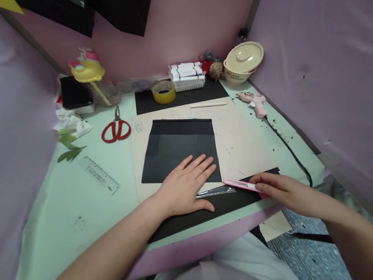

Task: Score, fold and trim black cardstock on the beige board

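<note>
My left hand (188, 184) lies flat with its fingers spread on the lower right part of a folded black sheet (177, 148). Between finger and thumb, my right hand (274, 187) grips a pink craft knife (240, 184), its tip close to the sheet's lower right corner. Under the black sheet is a cream board (243, 145). A clear plastic strip (220, 191) and another black sheet (178, 225) lie along the near side, partly beneath my left hand.
Red-handled scissors (116, 131), a clear ruler (101, 173) and green leaves (68, 146) are at left. Behind stand yellow tape (163, 92), markers (187, 76) and a lidded bowl (243, 62). A pink glue gun (254, 103) trails its cord at right.
</note>
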`<state>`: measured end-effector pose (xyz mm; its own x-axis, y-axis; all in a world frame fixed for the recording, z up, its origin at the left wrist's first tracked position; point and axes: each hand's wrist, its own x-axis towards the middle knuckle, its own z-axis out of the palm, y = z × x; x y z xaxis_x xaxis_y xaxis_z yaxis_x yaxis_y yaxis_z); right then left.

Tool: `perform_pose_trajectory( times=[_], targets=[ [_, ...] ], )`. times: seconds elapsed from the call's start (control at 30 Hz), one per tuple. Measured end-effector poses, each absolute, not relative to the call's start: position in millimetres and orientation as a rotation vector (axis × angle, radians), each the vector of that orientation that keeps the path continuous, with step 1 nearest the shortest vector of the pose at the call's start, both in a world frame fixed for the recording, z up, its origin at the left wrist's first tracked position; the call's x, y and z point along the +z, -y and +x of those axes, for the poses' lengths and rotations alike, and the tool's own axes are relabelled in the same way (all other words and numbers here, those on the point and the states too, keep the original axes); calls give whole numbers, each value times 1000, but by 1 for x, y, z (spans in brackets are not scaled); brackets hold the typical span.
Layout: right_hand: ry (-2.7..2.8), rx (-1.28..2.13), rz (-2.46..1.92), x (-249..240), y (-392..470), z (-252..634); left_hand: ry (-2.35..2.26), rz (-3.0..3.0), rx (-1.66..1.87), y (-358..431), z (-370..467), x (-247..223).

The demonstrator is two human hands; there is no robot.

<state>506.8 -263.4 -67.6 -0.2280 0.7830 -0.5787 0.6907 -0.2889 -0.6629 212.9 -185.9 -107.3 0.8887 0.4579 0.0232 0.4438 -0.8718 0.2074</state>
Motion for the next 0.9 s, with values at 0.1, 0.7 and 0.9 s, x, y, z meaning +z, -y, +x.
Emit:
perform_pose_trajectory(
  times=[0.1,0.7,0.9],
  targets=[
    [1856,1639,-1901,-70,259,512,-689,2866,100,186,213,-108],
    [1664,1795,-1868,-74,251,512,-665,2825,159,186,212,-111],
    [1673,1704,-1953,-77,255,506,-671,2837,153,187,212,-110]
  ],
)
